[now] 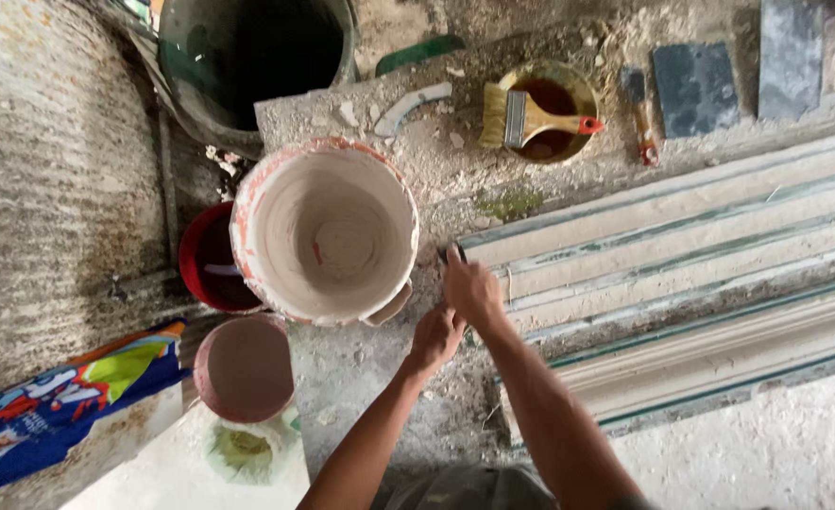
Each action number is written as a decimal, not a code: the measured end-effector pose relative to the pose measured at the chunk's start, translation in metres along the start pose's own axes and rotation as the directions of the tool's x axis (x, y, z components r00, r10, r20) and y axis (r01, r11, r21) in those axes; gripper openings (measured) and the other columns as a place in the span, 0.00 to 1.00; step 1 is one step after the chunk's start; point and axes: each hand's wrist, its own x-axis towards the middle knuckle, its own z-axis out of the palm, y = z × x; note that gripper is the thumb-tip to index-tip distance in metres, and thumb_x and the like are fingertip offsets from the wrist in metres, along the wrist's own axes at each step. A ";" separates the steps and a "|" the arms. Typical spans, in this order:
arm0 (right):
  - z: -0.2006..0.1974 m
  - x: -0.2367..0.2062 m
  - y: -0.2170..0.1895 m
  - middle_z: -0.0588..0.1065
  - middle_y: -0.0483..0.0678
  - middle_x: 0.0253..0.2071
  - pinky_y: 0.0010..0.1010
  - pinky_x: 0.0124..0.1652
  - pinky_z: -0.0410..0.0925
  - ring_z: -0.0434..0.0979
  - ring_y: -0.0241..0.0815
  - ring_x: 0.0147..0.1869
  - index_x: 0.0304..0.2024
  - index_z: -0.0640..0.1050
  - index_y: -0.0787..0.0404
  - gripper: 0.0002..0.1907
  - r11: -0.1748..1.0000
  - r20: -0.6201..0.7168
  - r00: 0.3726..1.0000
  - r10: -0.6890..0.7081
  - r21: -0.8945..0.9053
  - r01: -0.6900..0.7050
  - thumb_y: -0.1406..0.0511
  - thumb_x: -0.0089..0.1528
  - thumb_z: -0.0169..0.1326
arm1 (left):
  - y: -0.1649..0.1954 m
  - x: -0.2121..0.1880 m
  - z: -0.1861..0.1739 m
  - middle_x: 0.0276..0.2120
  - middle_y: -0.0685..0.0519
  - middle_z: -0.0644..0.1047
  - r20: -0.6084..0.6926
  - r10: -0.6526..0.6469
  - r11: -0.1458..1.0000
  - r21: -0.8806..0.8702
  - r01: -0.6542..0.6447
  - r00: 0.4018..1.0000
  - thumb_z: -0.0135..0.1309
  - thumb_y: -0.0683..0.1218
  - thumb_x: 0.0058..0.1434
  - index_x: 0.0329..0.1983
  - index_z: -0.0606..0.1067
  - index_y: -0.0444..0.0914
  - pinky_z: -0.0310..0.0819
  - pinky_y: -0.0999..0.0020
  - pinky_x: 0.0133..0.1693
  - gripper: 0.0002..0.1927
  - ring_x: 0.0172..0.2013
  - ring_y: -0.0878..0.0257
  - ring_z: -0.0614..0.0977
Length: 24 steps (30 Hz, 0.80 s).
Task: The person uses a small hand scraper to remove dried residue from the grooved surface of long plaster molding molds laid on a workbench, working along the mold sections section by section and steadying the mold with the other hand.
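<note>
At moulding end [493, 247]: right hand [472, 291] fingers pinch dark tool [456, 251].

Dusty workbench [361, 368] bears bucket [325, 231], brush tin [550, 111], mouldings [682, 283].

The white bucket [325, 231] was plastic, its inside caked with matt, dried plaster in rough swirls, its rim stained orange-red. Left of it, the red bucket [208, 260] looked smooth plastic. Right of the white bucket, the long moulding [682, 274] was chalky and matt, edged with greenish strips. Beyond it, the brush [531, 118] had a wooden handle, metal ferrule and pale bristles. The bench [361, 368] was rough, dusty concrete.
</note>
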 end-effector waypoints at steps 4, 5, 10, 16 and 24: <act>-0.001 0.005 0.006 0.79 0.56 0.27 0.50 0.27 0.73 0.80 0.55 0.29 0.68 0.66 0.53 0.23 0.991 -0.012 0.999 -0.045 -0.125 0.043 0.59 0.70 0.43 | -0.002 -0.002 0.001 0.39 0.36 0.80 0.072 -0.095 0.993 -0.058 0.099 0.993 0.46 0.48 0.69 0.53 0.72 0.34 0.77 0.47 0.40 0.15 0.37 0.39 0.83; -0.002 0.007 0.008 0.79 0.57 0.28 0.51 0.28 0.73 0.80 0.56 0.29 0.69 0.65 0.52 0.24 0.994 -0.028 0.999 -0.040 -0.105 0.036 0.59 0.69 0.44 | -0.001 -0.001 -0.001 0.39 0.37 0.80 0.029 -0.026 0.995 -0.093 0.029 0.999 0.47 0.49 0.69 0.51 0.73 0.34 0.76 0.47 0.40 0.15 0.38 0.39 0.82; -0.004 0.016 0.012 0.82 0.55 0.30 0.48 0.28 0.76 0.84 0.53 0.31 0.69 0.66 0.56 0.23 0.999 0.070 0.997 0.044 0.022 -0.045 0.55 0.75 0.39 | 0.005 0.000 -0.002 0.39 0.39 0.81 0.190 -0.294 0.954 0.001 0.299 0.937 0.42 0.54 0.76 0.45 0.75 0.35 0.78 0.52 0.45 0.19 0.40 0.45 0.85; 0.004 0.018 0.011 0.81 0.59 0.29 0.47 0.28 0.72 0.82 0.55 0.30 0.73 0.62 0.50 0.28 0.978 -0.081 0.995 -0.066 -0.201 0.049 0.58 0.69 0.44 | 0.003 -0.001 -0.001 0.45 0.39 0.79 0.006 0.149 0.976 -0.158 -0.146 0.989 0.49 0.49 0.68 0.51 0.74 0.35 0.73 0.48 0.46 0.15 0.47 0.40 0.79; -0.009 -0.004 0.002 0.80 0.61 0.35 0.48 0.32 0.76 0.85 0.57 0.37 0.68 0.67 0.51 0.23 0.961 -0.025 0.999 -0.036 -0.274 0.028 0.58 0.70 0.46 | 0.004 -0.004 -0.003 0.46 0.38 0.78 0.032 0.070 0.984 -0.169 -0.064 0.997 0.48 0.48 0.70 0.51 0.74 0.35 0.73 0.47 0.48 0.14 0.48 0.38 0.79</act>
